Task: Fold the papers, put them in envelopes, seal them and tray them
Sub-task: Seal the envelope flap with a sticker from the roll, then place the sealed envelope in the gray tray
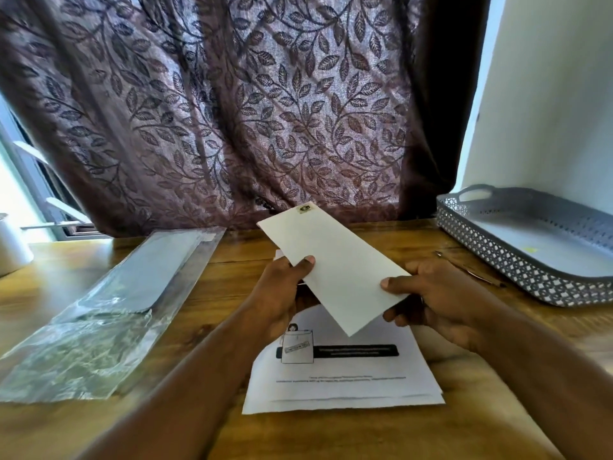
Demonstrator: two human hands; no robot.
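- the envelope [335, 267] is held tilted in the air above the table [238, 260], over the papers [341, 383], which lie flat and unfolded.
- its near end is pinched by the right hand [438, 293], thumb on top; one long edge is gripped by the left hand [282, 290], thumb also on top.
- a white edge is seen behind it by the left hand; flap or folded sheet cannot be told.
- the step is judged to be filling or sealing; which cannot be told.
- once sealed, a carry rightward to the tray [497, 260] is called for; the flat papers are not yet folded.
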